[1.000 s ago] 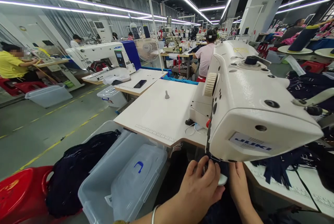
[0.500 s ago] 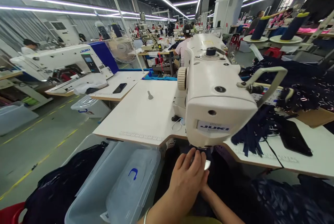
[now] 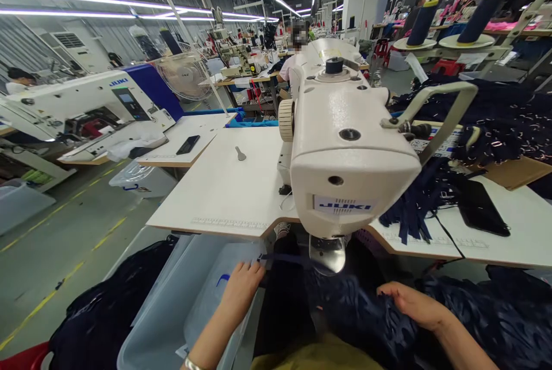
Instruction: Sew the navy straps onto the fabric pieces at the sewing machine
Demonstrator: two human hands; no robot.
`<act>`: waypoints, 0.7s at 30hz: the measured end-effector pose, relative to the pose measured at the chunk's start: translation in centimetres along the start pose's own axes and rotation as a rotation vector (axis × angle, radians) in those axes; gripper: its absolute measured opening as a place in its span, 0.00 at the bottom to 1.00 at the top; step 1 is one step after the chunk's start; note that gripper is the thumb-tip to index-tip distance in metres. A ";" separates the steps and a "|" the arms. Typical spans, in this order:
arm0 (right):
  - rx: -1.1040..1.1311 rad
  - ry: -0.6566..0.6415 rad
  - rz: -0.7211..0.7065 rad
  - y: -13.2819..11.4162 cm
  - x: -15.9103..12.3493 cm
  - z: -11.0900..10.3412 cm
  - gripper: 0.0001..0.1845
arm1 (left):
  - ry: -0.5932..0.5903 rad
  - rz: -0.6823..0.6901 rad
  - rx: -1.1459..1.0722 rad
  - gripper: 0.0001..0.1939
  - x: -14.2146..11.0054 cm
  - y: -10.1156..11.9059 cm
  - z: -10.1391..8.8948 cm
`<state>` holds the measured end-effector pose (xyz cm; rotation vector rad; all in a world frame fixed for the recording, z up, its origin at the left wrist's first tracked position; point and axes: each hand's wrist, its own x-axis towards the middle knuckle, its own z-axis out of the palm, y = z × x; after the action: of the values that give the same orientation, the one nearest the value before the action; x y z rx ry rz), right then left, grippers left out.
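A white JUKI sewing machine [image 3: 353,163] stands ahead, with a curved shiny metal plate [image 3: 328,255] beneath its head. My left hand [image 3: 244,284] is closed on the end of a narrow navy strap [image 3: 282,257], beside the clear plastic bin. The strap runs right towards the machine's underside, where its far part is hidden. On the right, my right hand [image 3: 414,304] pinches the edge of a dark navy garment [image 3: 357,307]. That garment hangs below the metal plate, across my lap.
A clear plastic bin [image 3: 150,324] stands at my left, by a dark cloth pile [image 3: 103,295]. The white table [image 3: 215,192] bears a small grey metal piece [image 3: 240,154]. Navy straps with buckles [image 3: 495,123] and a black phone [image 3: 480,209] lie right.
My hands were together under the machine head and are now wide apart, left by the bin and right on the garment. The metal plate is uncovered. The view has shifted slightly.
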<state>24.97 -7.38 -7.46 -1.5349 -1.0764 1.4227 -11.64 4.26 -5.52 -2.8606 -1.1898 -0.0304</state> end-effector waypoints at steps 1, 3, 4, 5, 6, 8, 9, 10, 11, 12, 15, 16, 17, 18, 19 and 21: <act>0.008 -0.069 0.021 -0.4 -0.1 -0.2 0.35 | -0.029 -0.028 -0.026 0.11 0.0 0.1 0.3; 0.026 -0.172 0.063 -1.4 0.1 0.2 0.31 | -0.082 -0.018 -0.114 0.09 0.2 1.7 0.3; 0.038 -0.183 0.073 -1.9 0.4 0.8 0.30 | -0.101 0.011 -0.170 0.09 0.4 3.1 0.0; 0.054 -0.176 0.077 -2.4 0.6 1.5 0.29 | -0.113 0.052 -0.233 0.12 0.7 4.6 -0.4; 0.072 -0.163 0.074 -2.9 0.9 2.3 0.29 | -0.109 0.078 -0.287 0.15 1.1 6.2 -1.0; 0.117 -0.140 0.056 -3.9 1.2 3.7 0.26 | -0.087 0.131 -0.375 0.16 2.1 9.2 -2.3; 0.159 -0.129 0.043 -4.4 1.2 4.2 0.25 | -0.077 0.158 -0.405 0.16 2.7 10.3 -2.9; 0.215 -0.113 0.031 -4.8 1.1 4.6 0.23 | -0.064 0.176 -0.420 0.15 3.2 11.2 -3.3; 0.275 -0.092 0.023 -5.1 1.0 4.9 0.22 | -0.050 0.186 -0.424 0.11 3.7 11.7 -3.6; 0.325 -0.065 0.023 -5.4 0.8 5.1 0.22 | -0.037 0.193 -0.419 0.08 4.1 12.0 -3.8; 0.306 0.009 0.050 -5.8 0.5 5.1 0.25 | -0.001 0.211 -0.378 0.03 5.0 11.9 -3.7; 0.238 0.022 0.043 -5.9 0.5 5.0 0.27 | 0.008 0.216 -0.362 0.03 5.1 11.8 -3.7; 0.152 0.023 0.018 -6.0 0.5 5.0 0.27 | 0.017 0.215 -0.346 0.02 5.2 11.7 -3.6; 0.060 0.024 -0.028 -6.0 0.5 5.1 0.27 | 0.024 0.207 -0.331 0.02 5.2 11.7 -3.5; -0.035 0.024 -0.086 -6.1 0.5 5.2 0.26 | 0.027 0.194 -0.316 0.03 5.2 11.8 -3.4; -0.213 0.023 -0.199 -6.1 0.5 5.5 0.24 | 0.021 0.168 -0.293 0.05 5.0 12.1 -3.2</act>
<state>18.99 -4.88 -2.41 -1.5378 -1.3611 1.1830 0.46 -0.89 -2.59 -3.1931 -1.0125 -0.2486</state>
